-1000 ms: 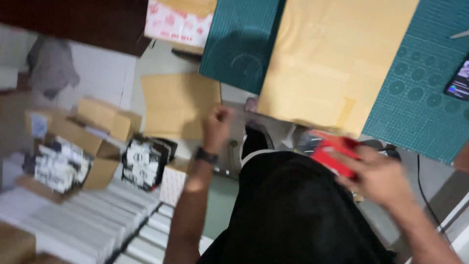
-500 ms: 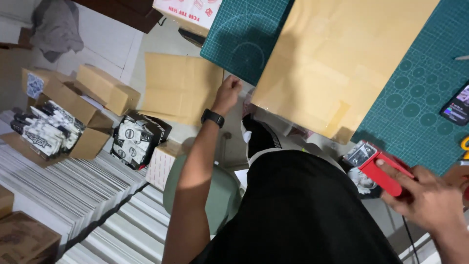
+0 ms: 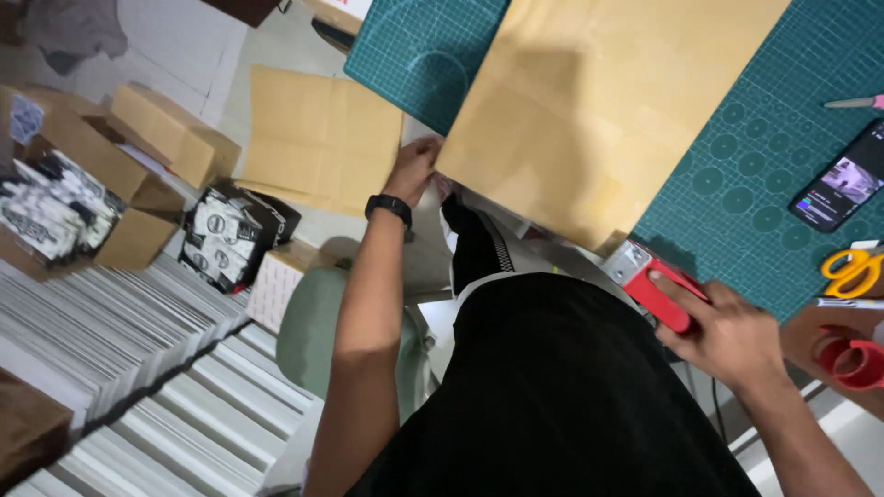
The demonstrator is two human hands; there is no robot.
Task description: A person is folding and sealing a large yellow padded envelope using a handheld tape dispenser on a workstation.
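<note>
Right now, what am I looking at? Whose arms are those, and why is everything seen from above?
A person wears a camera on their head, so you look down past their black shirt at their own two arms. The left hand pinches the edge of a big brown paper bag lying on a green cutting mat. The right hand has its grip on a red tape dispenser at the mat's edge. Also on the mat: a phone and yellow scissors. On the floor below are cardboard boxes.
</note>
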